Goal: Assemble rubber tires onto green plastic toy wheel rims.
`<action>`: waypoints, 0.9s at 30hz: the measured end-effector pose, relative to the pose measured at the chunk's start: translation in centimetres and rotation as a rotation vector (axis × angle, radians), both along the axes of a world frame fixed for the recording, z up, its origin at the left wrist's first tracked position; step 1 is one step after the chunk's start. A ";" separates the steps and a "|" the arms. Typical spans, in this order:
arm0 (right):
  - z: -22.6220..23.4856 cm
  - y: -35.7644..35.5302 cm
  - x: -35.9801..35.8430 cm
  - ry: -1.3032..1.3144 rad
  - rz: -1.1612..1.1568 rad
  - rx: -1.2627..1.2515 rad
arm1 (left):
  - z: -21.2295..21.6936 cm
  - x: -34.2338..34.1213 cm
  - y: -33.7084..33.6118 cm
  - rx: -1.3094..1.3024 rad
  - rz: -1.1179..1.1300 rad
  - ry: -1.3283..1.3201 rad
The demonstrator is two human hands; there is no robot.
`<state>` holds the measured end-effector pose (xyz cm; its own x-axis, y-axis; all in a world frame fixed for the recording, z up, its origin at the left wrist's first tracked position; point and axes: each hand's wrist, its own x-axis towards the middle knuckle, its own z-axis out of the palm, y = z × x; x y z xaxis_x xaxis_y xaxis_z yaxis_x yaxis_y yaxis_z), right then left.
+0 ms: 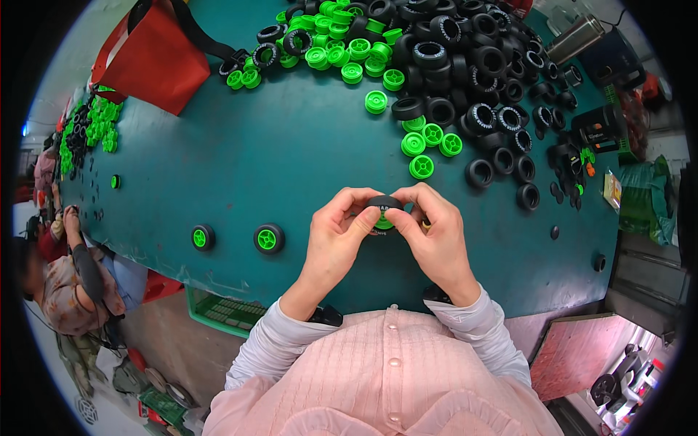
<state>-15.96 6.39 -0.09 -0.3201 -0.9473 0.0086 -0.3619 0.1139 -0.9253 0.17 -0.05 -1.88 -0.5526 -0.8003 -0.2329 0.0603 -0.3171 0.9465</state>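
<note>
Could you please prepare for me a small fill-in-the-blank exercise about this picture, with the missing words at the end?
1. The left hand and the right hand hold a tire together with a ____ rim.
2. On the table, an assembled wheel lies to the ____ of both hands.
3. The large bag is ____.
4. The big heap of tires is mostly to the ____ of the nearby loose rims.

Missing words: green; left; red; right.

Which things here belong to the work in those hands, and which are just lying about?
Part of the work, seemingly:
- black tyre with green rim, in both hands
- loose black tyres
- loose green rims

Apparently just lying about:
- red bag
- metal flask
</note>
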 end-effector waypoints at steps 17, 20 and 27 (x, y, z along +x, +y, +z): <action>-0.6 0.3 0.3 0.010 -0.067 -0.044 | 0.5 -0.3 0.0 0.035 0.052 0.048; 0.3 0.2 0.9 -0.007 -0.103 -0.048 | 0.1 0.1 -0.4 -0.014 0.047 0.015; -0.1 0.7 0.8 0.046 -0.053 -0.059 | 0.7 0.1 -0.2 -0.079 0.004 -0.064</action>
<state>-15.16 7.05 -0.18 -0.3674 -0.9266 0.0800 -0.3988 0.0793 -0.9136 0.26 -0.23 -1.22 -0.5351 -0.8198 -0.2039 0.0002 -0.2415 0.9704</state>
